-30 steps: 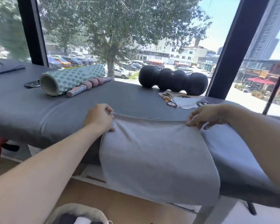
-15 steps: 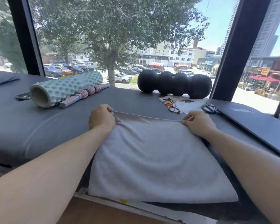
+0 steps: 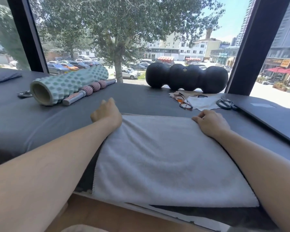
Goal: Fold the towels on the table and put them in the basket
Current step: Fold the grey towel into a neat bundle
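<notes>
Towel (image 3: 166, 158), pale grey, lies flat on the dark grey table (image 3: 32, 124), its far hem running left to right and its near edge reaching the table's front border. Whether the long axis runs toward the viewer or across cannot be judged under the wide-angle distortion. Left hand (image 3: 107, 114) sits at the far-left corner, knuckles up and fingers curled; the fingertips are hidden behind the hand, so a pinch on the cloth cannot be confirmed. Right hand (image 3: 211, 122) rests on the far-right corner with fingers bent down onto the hem; whether they pinch it or merely press is not visible. Both forearms cover the towel's side edges. Beyond lie a mint foam roller (image 3: 67, 86), a massage stick (image 3: 89, 91) just beside it, a black peanut roller (image 3: 186, 78), glasses (image 3: 182, 102) and scissors (image 3: 225, 104). A pale rounded rim (image 3: 80, 228) is cut off at the bottom edge and cannot be identified
</notes>
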Action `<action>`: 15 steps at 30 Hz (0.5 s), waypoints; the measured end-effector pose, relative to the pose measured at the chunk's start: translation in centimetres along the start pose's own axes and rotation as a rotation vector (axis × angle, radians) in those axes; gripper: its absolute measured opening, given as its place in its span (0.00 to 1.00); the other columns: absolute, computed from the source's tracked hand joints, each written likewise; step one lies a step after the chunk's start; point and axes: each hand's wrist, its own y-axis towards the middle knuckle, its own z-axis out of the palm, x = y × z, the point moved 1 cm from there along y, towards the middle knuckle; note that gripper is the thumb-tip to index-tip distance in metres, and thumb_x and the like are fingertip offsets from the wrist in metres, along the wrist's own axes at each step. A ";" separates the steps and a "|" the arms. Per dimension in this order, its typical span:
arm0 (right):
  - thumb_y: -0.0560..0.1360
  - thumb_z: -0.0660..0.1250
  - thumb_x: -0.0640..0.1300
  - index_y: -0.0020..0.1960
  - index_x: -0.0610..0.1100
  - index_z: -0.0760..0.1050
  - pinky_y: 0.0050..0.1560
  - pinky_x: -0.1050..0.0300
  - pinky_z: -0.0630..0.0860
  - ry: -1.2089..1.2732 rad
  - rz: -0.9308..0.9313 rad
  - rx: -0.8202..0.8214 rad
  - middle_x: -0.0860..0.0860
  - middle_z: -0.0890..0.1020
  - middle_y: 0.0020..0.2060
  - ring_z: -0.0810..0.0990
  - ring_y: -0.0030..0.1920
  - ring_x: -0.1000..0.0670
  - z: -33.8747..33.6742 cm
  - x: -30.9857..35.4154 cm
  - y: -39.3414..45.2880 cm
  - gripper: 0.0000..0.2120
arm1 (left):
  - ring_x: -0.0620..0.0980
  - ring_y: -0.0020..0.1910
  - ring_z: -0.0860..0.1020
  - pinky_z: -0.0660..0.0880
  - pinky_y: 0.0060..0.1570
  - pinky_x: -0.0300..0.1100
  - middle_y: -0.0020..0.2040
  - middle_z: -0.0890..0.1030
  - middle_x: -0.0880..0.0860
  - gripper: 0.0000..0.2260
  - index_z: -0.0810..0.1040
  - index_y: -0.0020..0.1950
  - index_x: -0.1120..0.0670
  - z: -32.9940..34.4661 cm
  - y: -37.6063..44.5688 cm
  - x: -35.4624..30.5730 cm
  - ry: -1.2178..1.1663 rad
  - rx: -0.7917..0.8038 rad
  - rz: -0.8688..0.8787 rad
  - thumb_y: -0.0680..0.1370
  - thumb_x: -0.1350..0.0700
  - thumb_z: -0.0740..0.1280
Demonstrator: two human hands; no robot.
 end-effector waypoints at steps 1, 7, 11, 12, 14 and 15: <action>0.77 0.65 0.62 0.48 0.52 0.77 0.49 0.50 0.74 0.006 0.007 0.005 0.51 0.81 0.47 0.76 0.49 0.46 0.0 0.0 0.0 0.14 | 0.58 0.68 0.72 0.69 0.60 0.53 0.71 0.69 0.53 0.20 0.68 0.73 0.49 -0.4 -0.9 -0.6 -0.044 -0.045 0.101 0.80 0.60 0.61; 0.78 0.65 0.61 0.48 0.50 0.77 0.48 0.51 0.73 0.004 0.005 0.032 0.50 0.80 0.48 0.75 0.49 0.47 -0.4 0.3 -0.3 0.14 | 0.46 0.81 0.44 0.41 0.79 0.49 0.83 0.48 0.47 0.30 0.51 0.83 0.47 1.2 -6.5 -1.5 0.111 0.425 0.532 0.83 0.37 0.50; 0.81 0.63 0.49 0.59 0.51 0.74 0.57 0.48 0.74 -0.283 -0.111 0.145 0.46 0.78 0.61 0.75 0.56 0.44 -2.1 1.4 -0.9 0.08 | 0.49 0.81 0.41 0.40 0.79 0.48 0.83 0.42 0.52 0.39 0.43 0.83 0.56 1.4 -5.6 1.1 0.166 0.441 0.429 0.81 0.32 0.46; 0.81 0.61 0.45 0.66 0.51 0.72 0.60 0.47 0.72 -0.406 -0.174 0.132 0.46 0.75 0.64 0.74 0.61 0.43 -2.6 2.3 -1.3 0.14 | 0.49 0.81 0.40 0.40 0.79 0.49 0.83 0.41 0.53 0.40 0.42 0.82 0.57 1.4 -5.3 1.4 0.166 0.440 0.412 0.80 0.31 0.46; 0.81 0.59 0.42 0.74 0.52 0.66 0.65 0.46 0.68 -0.502 -0.336 0.077 0.46 0.71 0.70 0.70 0.69 0.43 -2.9 5.1 -3.0 0.23 | 0.50 0.81 0.39 0.40 0.79 0.50 0.83 0.40 0.53 0.42 0.41 0.82 0.57 1.6 -5.3 1.6 0.173 0.446 0.401 0.79 0.30 0.45; 0.82 0.58 0.46 0.76 0.54 0.65 0.68 0.46 0.66 -0.464 -0.415 0.102 0.48 0.70 0.72 0.67 0.72 0.44 -2.6 6.7 -4.4 0.22 | 0.50 0.81 0.40 0.40 0.79 0.50 0.83 0.40 0.54 0.42 0.41 0.82 0.57 1.8 -5.4 1.7 0.180 0.444 0.402 0.79 0.29 0.45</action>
